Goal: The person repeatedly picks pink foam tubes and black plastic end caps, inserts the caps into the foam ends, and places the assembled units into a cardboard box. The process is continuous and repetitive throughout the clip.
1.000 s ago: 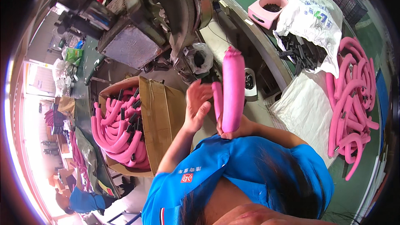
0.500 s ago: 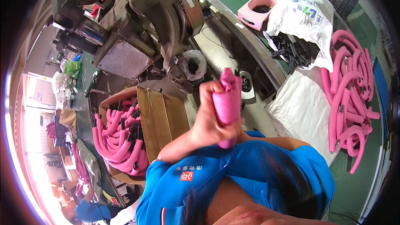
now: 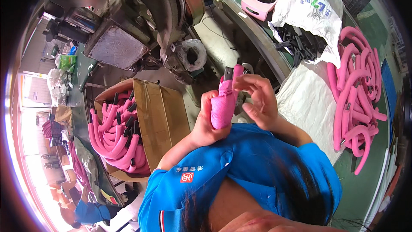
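The thick pink padded tube (image 3: 222, 111) is now clasped by the left grip (image 3: 210, 122), which was held open beside it a second ago. The right grip (image 3: 261, 103) has been moved from the tube's base and raised, fingers spread, beside its upper end.

Bare left hand (image 3: 206, 122) curls in a grip. Bare right hand (image 3: 265, 106) is raised, fingers bent, thumb apart.

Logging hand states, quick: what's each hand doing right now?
Left hand: closed, holding a pink tube.
Right hand: open, fingers loosely bent beside it; contact can't be told.
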Motion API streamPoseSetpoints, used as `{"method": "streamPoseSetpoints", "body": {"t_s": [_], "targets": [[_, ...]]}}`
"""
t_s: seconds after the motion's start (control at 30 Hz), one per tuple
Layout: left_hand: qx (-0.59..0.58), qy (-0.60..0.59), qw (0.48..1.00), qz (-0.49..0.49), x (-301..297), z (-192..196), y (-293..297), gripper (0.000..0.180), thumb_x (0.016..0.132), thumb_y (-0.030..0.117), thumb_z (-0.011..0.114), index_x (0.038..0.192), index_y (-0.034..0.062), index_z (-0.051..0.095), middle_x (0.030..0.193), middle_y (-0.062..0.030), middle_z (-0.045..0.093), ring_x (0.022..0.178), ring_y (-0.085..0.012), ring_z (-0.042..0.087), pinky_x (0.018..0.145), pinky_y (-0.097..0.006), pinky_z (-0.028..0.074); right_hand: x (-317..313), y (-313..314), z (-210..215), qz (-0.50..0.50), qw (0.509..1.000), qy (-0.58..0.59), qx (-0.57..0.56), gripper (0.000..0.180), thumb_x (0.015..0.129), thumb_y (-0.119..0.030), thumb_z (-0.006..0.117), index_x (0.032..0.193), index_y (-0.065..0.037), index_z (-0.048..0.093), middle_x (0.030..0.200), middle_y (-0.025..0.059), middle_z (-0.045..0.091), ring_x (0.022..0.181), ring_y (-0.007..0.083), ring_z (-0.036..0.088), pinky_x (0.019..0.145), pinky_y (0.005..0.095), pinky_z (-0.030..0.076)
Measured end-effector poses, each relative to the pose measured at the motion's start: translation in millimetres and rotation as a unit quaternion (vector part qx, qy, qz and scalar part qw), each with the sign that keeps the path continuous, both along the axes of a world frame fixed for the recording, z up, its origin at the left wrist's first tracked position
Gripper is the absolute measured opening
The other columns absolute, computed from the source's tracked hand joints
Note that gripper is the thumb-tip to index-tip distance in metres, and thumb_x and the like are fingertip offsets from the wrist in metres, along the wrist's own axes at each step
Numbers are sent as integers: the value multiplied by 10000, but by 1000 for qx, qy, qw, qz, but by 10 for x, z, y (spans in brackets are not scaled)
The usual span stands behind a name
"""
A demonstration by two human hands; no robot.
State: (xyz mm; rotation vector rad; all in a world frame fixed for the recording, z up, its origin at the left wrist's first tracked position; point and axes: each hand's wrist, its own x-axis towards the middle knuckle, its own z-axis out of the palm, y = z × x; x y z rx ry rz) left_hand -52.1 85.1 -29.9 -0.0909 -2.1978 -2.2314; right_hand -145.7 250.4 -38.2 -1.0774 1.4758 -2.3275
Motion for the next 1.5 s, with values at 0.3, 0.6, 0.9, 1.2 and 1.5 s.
{"method": "streamPoseSetpoints", "body": {"t_s": [0.3, 0.6, 0.9, 1.2, 1.5], "targets": [[-20, 55, 997, 54, -12, 0, 140, 768, 701, -11, 747, 1281, 78, 250, 1057, -82, 508, 914, -141, 528, 780, -283, 463, 77, -198, 168, -217, 909, 320, 157, 676, 640, -238, 843, 1177, 5, 511, 1104, 195, 596, 996, 320, 621, 835, 386, 522], [-67, 80, 985, 136, 37, -219, 233, 729, 707, -58, 711, 1286, 81, 291, 1140, -121, 515, 1029, -185, 540, 883, -310, 447, 144, -337, -31, -100, 983, -30, 148, 296, 730, -180, 750, 884, -31, 546, 801, 80, 589, 666, 142, 539, 602, 257, 446], [-104, 50, 979, 168, 19, -111, 146, 721, 672, -35, 701, 1267, 43, 301, 1044, -134, 577, 919, -179, 590, 777, -304, 489, -20, -257, 84, 51, 983, -167, 48, 357, 815, -212, 741, 1034, -14, 540, 952, 48, 570, 884, 92, 553, 744, 243, 463], [-12, 47, 994, 95, 76, -114, 157, 779, 639, -64, 691, 1302, 68, 304, 1146, -117, 530, 1055, -192, 537, 893, -327, 445, 105, -257, -105, 17, 1000, -3, 23, 344, 779, -110, 735, 1044, -26, 532, 1109, 98, 486, 1085, 200, 492, 961, 352, 406], [-61, 3, 992, 108, -83, 34, 274, 803, 679, -47, 698, 1362, 63, 291, 1170, -125, 505, 1052, -200, 539, 904, -336, 450, -211, -212, -221, 119, 984, -93, 93, 199, 798, -159, 722, 775, -37, 566, 858, 17, 515, 758, 170, 472, 720, 294, 369]]}}
